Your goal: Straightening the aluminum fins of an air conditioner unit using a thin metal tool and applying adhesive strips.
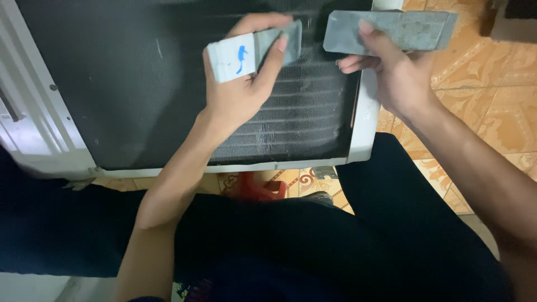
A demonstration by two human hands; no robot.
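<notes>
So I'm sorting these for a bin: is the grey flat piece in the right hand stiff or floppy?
Probably stiff: the grey flat piece juts straight past the right hand without drooping. Likely light, since fingertips alone hold it. Its dusty, scuffed surface probably isn't slippery.

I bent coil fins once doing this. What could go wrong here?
The left hand holds a white-and-grey block right against the fins; pressing hard might flatten them. The right hand holds a grey plate by one end only, so it could slip and fall onto the coil.
</notes>
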